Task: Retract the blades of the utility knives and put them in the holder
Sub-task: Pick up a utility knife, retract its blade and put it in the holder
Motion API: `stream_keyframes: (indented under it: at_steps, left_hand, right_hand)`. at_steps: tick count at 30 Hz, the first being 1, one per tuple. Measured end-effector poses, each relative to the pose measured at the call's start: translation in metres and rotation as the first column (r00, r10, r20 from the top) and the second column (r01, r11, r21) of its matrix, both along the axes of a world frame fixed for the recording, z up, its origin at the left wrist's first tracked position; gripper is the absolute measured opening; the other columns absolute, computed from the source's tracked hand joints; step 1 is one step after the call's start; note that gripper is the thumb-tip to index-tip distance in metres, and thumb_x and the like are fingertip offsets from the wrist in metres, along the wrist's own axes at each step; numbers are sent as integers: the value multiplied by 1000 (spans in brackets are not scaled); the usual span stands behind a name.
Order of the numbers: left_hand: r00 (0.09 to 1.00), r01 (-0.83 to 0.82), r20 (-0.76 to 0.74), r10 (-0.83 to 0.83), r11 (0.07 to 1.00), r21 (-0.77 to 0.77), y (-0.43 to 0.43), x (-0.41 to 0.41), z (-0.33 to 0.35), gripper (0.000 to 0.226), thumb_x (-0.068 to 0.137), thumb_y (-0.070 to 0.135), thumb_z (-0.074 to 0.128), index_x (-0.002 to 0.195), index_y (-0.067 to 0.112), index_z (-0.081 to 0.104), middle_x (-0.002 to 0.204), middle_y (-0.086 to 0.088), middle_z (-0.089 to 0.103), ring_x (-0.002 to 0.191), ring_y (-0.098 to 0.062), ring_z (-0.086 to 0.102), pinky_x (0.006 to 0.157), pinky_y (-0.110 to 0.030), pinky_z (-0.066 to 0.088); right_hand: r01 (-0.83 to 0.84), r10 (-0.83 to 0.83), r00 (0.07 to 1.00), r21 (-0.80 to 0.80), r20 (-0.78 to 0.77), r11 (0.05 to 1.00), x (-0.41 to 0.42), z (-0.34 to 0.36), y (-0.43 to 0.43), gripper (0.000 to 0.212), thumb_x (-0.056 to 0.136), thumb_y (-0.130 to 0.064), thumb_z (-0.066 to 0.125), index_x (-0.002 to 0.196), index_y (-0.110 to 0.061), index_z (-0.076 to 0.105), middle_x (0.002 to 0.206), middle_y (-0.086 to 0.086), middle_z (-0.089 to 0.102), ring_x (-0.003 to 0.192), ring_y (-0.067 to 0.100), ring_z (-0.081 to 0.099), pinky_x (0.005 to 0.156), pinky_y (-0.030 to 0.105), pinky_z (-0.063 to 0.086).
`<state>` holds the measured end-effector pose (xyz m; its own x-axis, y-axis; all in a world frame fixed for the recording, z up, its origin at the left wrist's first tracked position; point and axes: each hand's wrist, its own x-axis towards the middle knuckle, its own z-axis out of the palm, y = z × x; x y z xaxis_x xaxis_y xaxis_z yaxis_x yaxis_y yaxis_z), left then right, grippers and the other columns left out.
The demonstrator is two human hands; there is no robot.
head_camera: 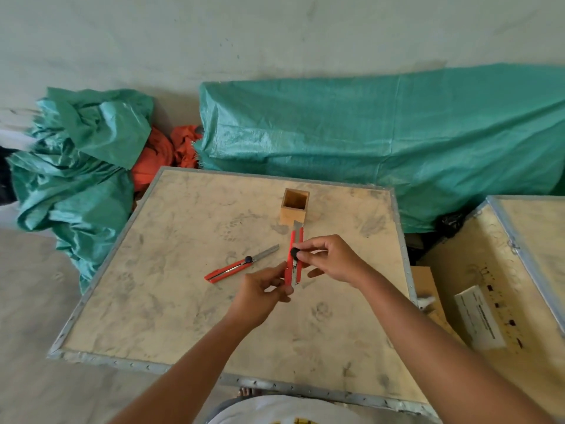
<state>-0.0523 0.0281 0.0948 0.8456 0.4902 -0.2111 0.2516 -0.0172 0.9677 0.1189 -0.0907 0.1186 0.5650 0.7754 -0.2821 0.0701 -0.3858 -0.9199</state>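
I hold a red utility knife (294, 255) upright over the table, pointing away from me. My left hand (263, 296) grips its lower end. My right hand (331, 260) pinches the black slider knob on its side. A short stub of blade shows at the knife's far tip, just in front of the wooden holder (294, 206), which is a square open box. A second red utility knife (240, 267) lies on the table to the left, its long blade fully extended toward the upper right.
The work surface is a plywood crate top with a metal rim (214, 374). Another open crate (489, 301) stands to the right. Green tarps (367, 142) and orange cloth (165, 154) lie behind the table against the wall.
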Motion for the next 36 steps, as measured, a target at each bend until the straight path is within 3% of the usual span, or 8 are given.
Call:
stream_keyframes:
  at_steps: [5, 10, 13, 15, 19, 25, 29, 36]
  left_hand:
    - [998, 20, 58, -18, 999, -33, 12, -3, 26, 52, 82, -8, 74, 122, 24, 69, 93, 1, 79, 93, -23, 72, 75, -41, 64]
    - [996, 14, 86, -8, 997, -70, 14, -8, 40, 53, 80, -9, 75, 106, 38, 72, 91, 0, 80, 90, -24, 73, 74, -41, 64]
    - [994, 6, 106, 3, 996, -86, 15, -9, 44, 53, 78, -11, 75, 107, 34, 72, 92, -4, 80, 87, -23, 73, 73, -41, 64]
    - [995, 11, 104, -2, 996, -92, 16, -8, 45, 53, 78, -11, 76, 112, 30, 71, 93, -7, 80, 87, -23, 72, 74, -40, 64]
    - [993, 8, 119, 5, 994, -108, 19, -7, 46, 53, 77, -11, 76, 112, 29, 71, 92, -8, 79, 83, -21, 71, 73, -40, 64]
    - [992, 18, 125, -5, 994, -107, 20, -2, 48, 54, 76, -12, 76, 110, 31, 72, 86, -4, 80, 81, -21, 72, 74, -39, 64]
    - [990, 19, 139, -5, 995, -95, 20, 6, 49, 54, 76, -12, 76, 110, 30, 72, 88, -6, 79, 81, -21, 72, 73, -37, 64]
    - [993, 21, 115, -14, 998, -58, 19, 24, 41, 57, 75, -11, 78, 112, 31, 72, 90, -3, 80, 82, -19, 74, 76, -34, 63]
  right_hand:
    - [-76, 77, 991, -14, 107, 997, -17, 21, -2, 26, 90, -15, 77, 115, -19, 78, 108, -3, 79, 90, 22, 76, 75, 31, 64]
    - [-75, 73, 986, 7, 150, 997, -29, 34, -1, 30, 91, -18, 75, 120, -27, 75, 110, -12, 75, 87, 24, 73, 74, 31, 64]
    - [9, -9, 973, 4, 231, 1000, -36, 33, 1, 18, 85, -28, 81, 103, -26, 77, 104, -10, 76, 84, 14, 72, 76, 35, 63]
    - [58, -57, 963, 7, 262, 998, -39, 31, 3, 21, 82, -34, 84, 97, -26, 72, 103, -10, 74, 86, 11, 71, 73, 30, 60]
    - [3, -12, 972, 42, 234, 999, -39, 33, 4, 24, 87, -29, 79, 111, -32, 74, 113, -13, 72, 92, 12, 71, 78, 26, 60]
    - [85, -110, 944, 92, 310, 992, -40, 32, 5, 22, 80, -30, 86, 92, -22, 69, 98, -10, 73, 82, 7, 70, 67, 23, 56]
    - [37, -62, 961, 97, 269, 995, -31, 32, 3, 28, 84, -26, 82, 110, -30, 74, 111, -12, 73, 89, 9, 71, 79, 32, 63]
    - [94, -126, 938, 111, 323, 989, -15, 19, 5, 22, 80, -31, 85, 89, -18, 70, 93, -6, 76, 82, 8, 73, 78, 26, 60]
